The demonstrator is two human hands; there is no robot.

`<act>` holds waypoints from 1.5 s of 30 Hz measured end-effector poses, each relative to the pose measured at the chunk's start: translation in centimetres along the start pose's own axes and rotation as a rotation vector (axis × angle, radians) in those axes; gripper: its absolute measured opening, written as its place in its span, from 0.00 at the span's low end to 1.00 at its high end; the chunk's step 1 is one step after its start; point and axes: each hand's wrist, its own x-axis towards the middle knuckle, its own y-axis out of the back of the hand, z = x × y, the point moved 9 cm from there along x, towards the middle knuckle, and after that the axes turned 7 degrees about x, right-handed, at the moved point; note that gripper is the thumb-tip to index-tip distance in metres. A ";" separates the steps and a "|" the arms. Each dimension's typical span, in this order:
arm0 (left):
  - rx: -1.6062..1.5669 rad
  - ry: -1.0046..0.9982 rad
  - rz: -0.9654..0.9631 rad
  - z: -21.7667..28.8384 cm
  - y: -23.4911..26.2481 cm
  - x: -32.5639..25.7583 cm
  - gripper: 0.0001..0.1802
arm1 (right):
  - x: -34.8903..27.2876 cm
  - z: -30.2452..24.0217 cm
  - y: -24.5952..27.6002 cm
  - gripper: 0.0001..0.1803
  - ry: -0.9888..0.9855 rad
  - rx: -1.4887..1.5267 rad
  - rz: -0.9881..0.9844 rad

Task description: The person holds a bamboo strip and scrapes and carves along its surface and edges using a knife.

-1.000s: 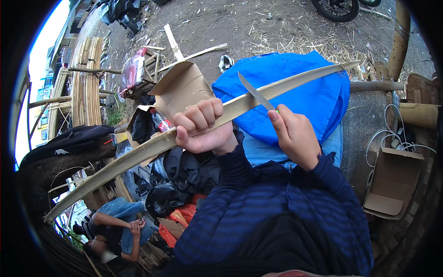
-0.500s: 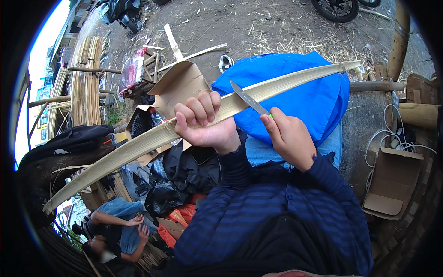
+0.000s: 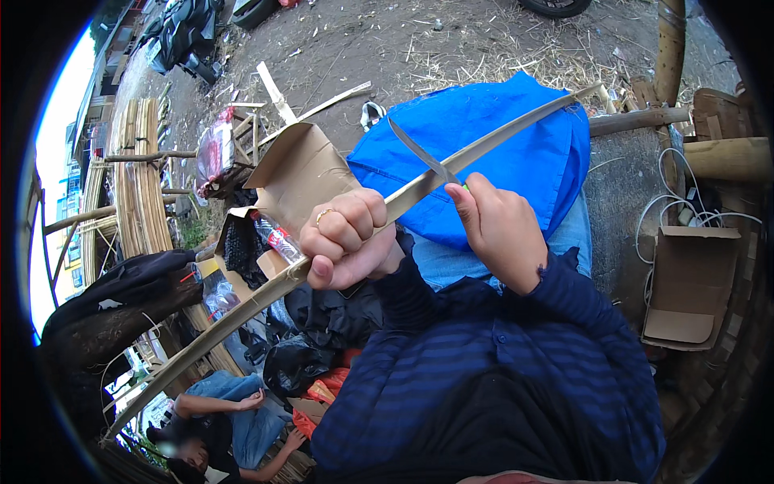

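Observation:
A long, pale bamboo strip (image 3: 493, 140) runs slantwise from the lower left to the upper right, now turned so a narrower side shows. My left hand (image 3: 345, 235), with a ring on one finger, is closed round its middle. In my right hand (image 3: 501, 228) is a knife (image 3: 421, 152), its green handle mostly covered by the fingers. The blade points up and left and crosses the strip just right of my left hand. Beneath the strip's right half, a blue cloth (image 3: 536, 165) lies over my lap.
An opened cardboard box (image 3: 294, 165) stands beyond my left hand, a bottle (image 3: 276, 239) beside it. Another cardboard box (image 3: 692, 282) with white cable is at the right. A person (image 3: 242, 411) sits at the lower left. Bundled bamboo strips (image 3: 139, 177) stand far left.
The bamboo strip has rolled about its length, showing a narrower face. My left hand has turned with it, knuckles now up. The view has shifted slightly; the other person's hands have moved apart.

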 end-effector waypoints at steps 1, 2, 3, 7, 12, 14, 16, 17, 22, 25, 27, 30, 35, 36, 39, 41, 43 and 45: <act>-0.005 -0.010 -0.047 0.2 -0.6 0.1 0.17 | -0.2 -0.1 0.0 0.19 0.011 -0.042 -0.011; 0.004 -0.013 -0.060 0.1 -0.8 0.1 0.17 | -0.3 0.0 0.1 0.19 0.001 -0.049 -0.003; -0.008 -0.009 -0.060 0.0 -1.0 0.1 0.17 | -0.4 0.2 0.2 0.19 -0.023 -0.051 -0.002; 0.043 0.015 -0.053 -0.5 -1.2 0.0 0.16 | -0.2 0.5 0.8 0.19 -0.049 -0.060 0.007; 0.075 0.017 0.008 -0.6 -0.6 -0.4 0.16 | -0.4 0.6 0.8 0.21 0.019 -0.212 0.118; 0.073 0.015 0.030 -0.5 -0.3 -0.4 0.16 | -0.4 0.7 0.8 0.21 0.012 -0.228 0.118; 0.089 0.006 0.050 -0.2 -0.2 -0.5 0.16 | -0.4 1.0 0.3 0.19 -0.038 -0.241 0.056; 0.106 -0.002 0.069 0.0 -0.1 -0.5 0.17 | -0.3 2.6 0.9 0.20 -0.143 -0.342 0.109; -0.004 -0.155 0.199 7.1 3.5 0.6 0.18 | -1.4 18.7 5.8 0.28 -0.443 -0.443 0.168; 0.068 -0.126 0.267 5.7 4.1 0.1 0.19 | -1.1 14.4 4.0 0.25 -0.348 -0.374 0.172; 0.067 -0.097 0.237 4.8 3.4 0.4 0.19 | -0.4 11.5 2.3 0.23 -0.295 -0.299 0.166; 0.127 -0.056 0.329 4.0 3.9 0.6 0.19 | 0.3 9.0 1.1 0.22 -0.204 -0.250 0.145; 0.257 0.008 0.564 3.9 7.4 -0.5 0.18 | 0.0 9.3 2.1 0.22 -0.206 -0.367 0.085; 0.266 0.025 0.646 3.9 8.6 -1.0 0.18 | -0.3 9.7 2.6 0.22 -0.194 -0.398 0.085; 0.268 0.060 0.759 4.6 11.1 -1.7 0.18 | -1.2 10.5 4.5 0.24 -0.243 -0.401 0.039; 0.278 0.107 0.826 5.0 12.7 -2.3 0.19 | -1.7 11.2 5.0 0.24 -0.255 -0.344 -0.076; 0.283 0.109 0.852 5.5 13.5 -2.9 0.19 | -1.9 11.4 5.6 0.24 -0.317 -0.268 -0.121; 0.289 0.121 0.875 5.4 13.8 -3.1 0.19 | -1.8 11.0 6.3 0.24 -0.369 -0.197 -0.138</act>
